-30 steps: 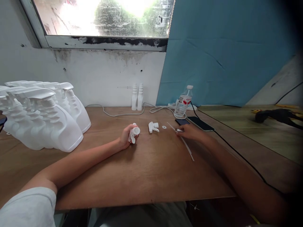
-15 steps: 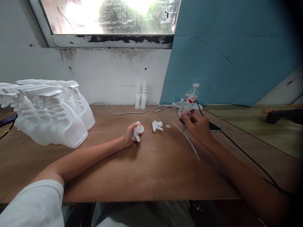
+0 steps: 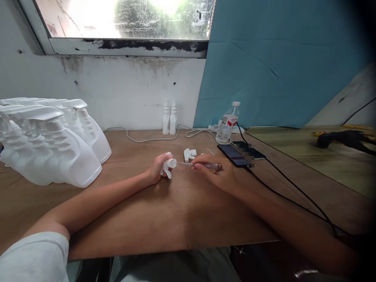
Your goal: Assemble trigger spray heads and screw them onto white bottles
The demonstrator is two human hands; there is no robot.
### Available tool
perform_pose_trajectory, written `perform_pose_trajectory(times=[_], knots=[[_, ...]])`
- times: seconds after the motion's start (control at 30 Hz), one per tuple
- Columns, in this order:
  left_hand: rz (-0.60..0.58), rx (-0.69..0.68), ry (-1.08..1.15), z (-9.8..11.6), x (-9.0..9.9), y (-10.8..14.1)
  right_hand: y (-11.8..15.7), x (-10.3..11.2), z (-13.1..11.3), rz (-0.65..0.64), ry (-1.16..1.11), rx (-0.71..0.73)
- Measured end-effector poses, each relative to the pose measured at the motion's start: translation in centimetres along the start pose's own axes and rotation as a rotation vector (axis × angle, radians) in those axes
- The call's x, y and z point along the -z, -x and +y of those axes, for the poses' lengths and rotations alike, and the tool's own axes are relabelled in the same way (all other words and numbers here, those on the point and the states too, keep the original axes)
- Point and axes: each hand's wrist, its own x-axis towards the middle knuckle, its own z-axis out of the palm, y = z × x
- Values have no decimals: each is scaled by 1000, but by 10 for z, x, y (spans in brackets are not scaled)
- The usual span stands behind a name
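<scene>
My left hand (image 3: 155, 169) is closed around a white trigger spray head (image 3: 168, 165), its round collar turned to the right. In my right hand (image 3: 219, 170) is a screwdriver (image 3: 210, 166) with a dark reddish handle, held level. Its thin shaft points left, and the tip is at the mouth of the collar; whether it goes inside I cannot tell. A second spray head (image 3: 189, 154) lies on the table just behind the shaft. My right hand covers most of the thin white tube (image 3: 210, 151) beyond it.
White spray bottles (image 3: 73, 152) stand packed together at the left. By the wall are two small white bottles (image 3: 169, 117), a cable, and a clear water bottle (image 3: 227, 123). Two phones (image 3: 235, 155) with black cords lie right of my hand. A brown table (image 3: 164, 219) spans the front.
My right hand has moved left with the screwdriver, bringing its tip to the spray head's collar. My left hand keeps its grip. The view has shifted slightly right.
</scene>
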Motion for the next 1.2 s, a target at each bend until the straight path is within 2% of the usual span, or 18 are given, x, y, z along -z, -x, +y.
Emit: perform_pose_trajectory(times=[0.33, 0.47, 0.57, 0.7, 0.8, 0.93, 1.2], knots=[[1, -29, -158, -7, 1, -1, 3, -10, 7, -15, 194, 182], [26, -37, -172, -6, 1, -1, 5, -11, 7, -116, 222, 185], [48, -29, -166, -3, 0, 0, 6, -14, 6, -158, 116, 114], [43, -6, -149, 2, 0, 2, 5, -18, 5, -140, -132, -115], [15, 0, -134, 3, 1, 3, 4, -21, 6, -135, -340, -210], [-25, 5, -107, 3, 3, 2, 3, -22, 8, -119, -486, -241], [-31, 25, -34, 1, 6, -1, 4, -25, 12, -94, -624, -302]])
